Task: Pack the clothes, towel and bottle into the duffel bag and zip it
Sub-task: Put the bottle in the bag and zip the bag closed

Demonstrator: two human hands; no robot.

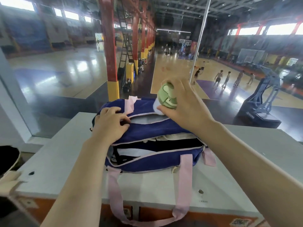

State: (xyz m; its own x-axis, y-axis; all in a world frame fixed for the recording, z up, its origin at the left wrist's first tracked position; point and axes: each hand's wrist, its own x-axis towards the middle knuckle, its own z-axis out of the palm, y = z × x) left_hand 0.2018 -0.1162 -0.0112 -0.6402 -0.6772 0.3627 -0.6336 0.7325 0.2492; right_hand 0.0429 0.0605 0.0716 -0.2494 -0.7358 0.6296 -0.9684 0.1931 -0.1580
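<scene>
A navy duffel bag [147,133] with pink straps lies on a white table [65,154]. Its main zipper stands open, showing black and white clothes [136,152] and a pale towel [170,136] inside. A second, upper pocket [147,120] is also open, with grey lining. My left hand [109,123] holds the left edge of that pocket, fingers curled at its opening. My right hand [183,105] grips a green-lidded bottle [167,97] by its top, tilted, with its lower end at the pocket's right end.
The table's front edge is orange and worn. A pink handle loop [118,194] hangs over the front. Beyond the table is a glass railing above a basketball hall with people, red pillars and a hoop stand [262,99]. A dark object [8,158] sits at the left.
</scene>
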